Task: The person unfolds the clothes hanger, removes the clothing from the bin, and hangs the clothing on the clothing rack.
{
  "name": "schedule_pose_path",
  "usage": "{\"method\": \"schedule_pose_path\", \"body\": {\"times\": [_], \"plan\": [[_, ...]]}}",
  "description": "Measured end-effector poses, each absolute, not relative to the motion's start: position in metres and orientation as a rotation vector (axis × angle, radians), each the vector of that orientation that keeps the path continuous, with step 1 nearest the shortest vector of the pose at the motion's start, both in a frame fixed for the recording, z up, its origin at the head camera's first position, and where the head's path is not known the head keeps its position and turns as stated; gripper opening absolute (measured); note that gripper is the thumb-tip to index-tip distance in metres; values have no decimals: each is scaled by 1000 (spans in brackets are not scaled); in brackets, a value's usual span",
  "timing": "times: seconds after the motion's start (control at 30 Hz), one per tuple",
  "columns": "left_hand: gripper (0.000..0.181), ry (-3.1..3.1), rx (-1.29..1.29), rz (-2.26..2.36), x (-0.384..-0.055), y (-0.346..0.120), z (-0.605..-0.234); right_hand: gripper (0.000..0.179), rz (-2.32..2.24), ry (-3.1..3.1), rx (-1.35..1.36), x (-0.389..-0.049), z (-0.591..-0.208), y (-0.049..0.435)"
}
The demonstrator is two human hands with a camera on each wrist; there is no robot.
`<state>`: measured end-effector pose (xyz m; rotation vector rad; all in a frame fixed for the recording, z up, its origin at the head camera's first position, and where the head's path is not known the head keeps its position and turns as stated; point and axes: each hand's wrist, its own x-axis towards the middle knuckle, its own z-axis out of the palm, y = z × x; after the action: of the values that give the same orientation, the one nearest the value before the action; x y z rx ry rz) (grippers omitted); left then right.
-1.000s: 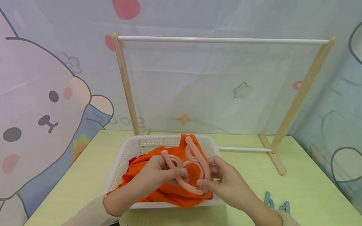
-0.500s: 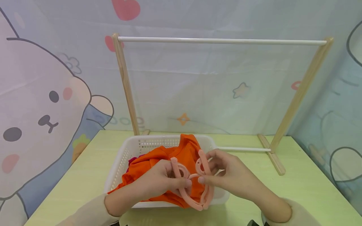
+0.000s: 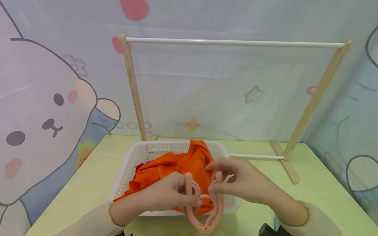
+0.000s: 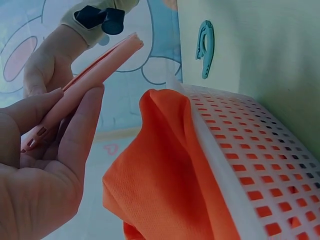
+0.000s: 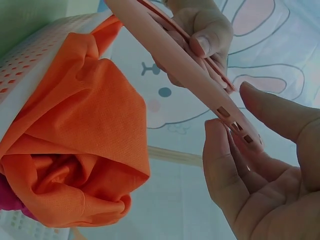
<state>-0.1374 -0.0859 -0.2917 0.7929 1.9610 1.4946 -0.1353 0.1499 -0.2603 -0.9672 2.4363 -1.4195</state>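
A pink folding clothes hanger [image 3: 192, 214], its two arms folded into a narrow U, is held between both hands over the front of the basket. My left hand [image 3: 169, 193] pinches one arm of it between thumb and fingers. The right hand [image 3: 240, 180] has its thumb and curled fingers around the other arm, near the tip, with its index finger raised off it. Seen from the right wrist, the slotted end of the hanger [image 5: 190, 75] lies against the fingers. An orange garment [image 3: 177, 164] lies heaped in the white basket [image 3: 127, 164] behind the hanger.
A rack with wooden posts and a white top rail [image 3: 236, 42] stands behind the basket. In the left wrist view, a teal hanger [image 4: 205, 49] lies on the table. Magenta cloth [image 5: 11, 197] shows under the orange garment. A printed curtain [image 3: 224, 98] hangs behind.
The hanger's arms have swung closer together, from a spread angle to a narrow U. Both hands have come down slightly with it, and the right forearm now covers most of the teal hangers.
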Motion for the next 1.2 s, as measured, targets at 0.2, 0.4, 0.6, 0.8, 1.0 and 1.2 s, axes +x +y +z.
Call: {"method": "schedule_pose_path", "body": {"times": [0.2, 0.4, 0.6, 0.8, 1.0, 1.2], "plan": [[18, 1975, 852, 1441, -139, -90, -289, 20, -1333, 2438, -1016, -138, -260, 151], [16, 2023, 792, 1453, -141, -97, -283, 16, -1313, 2472, -1006, -139, -256, 158], [18, 2086, 732, 1493, -143, -107, -277, 14, -1306, 2529, -979, -140, -253, 167], [18, 2092, 671, 1573, -145, -117, -270, 16, -1299, 2594, -974, -140, -253, 177], [22, 2092, 714, 1625, -147, -126, -262, 17, -1318, 2604, -932, -140, -254, 185], [19, 2054, 680, 1705, -146, -133, -255, 14, -1357, 2591, -969, -140, -258, 190]]}}
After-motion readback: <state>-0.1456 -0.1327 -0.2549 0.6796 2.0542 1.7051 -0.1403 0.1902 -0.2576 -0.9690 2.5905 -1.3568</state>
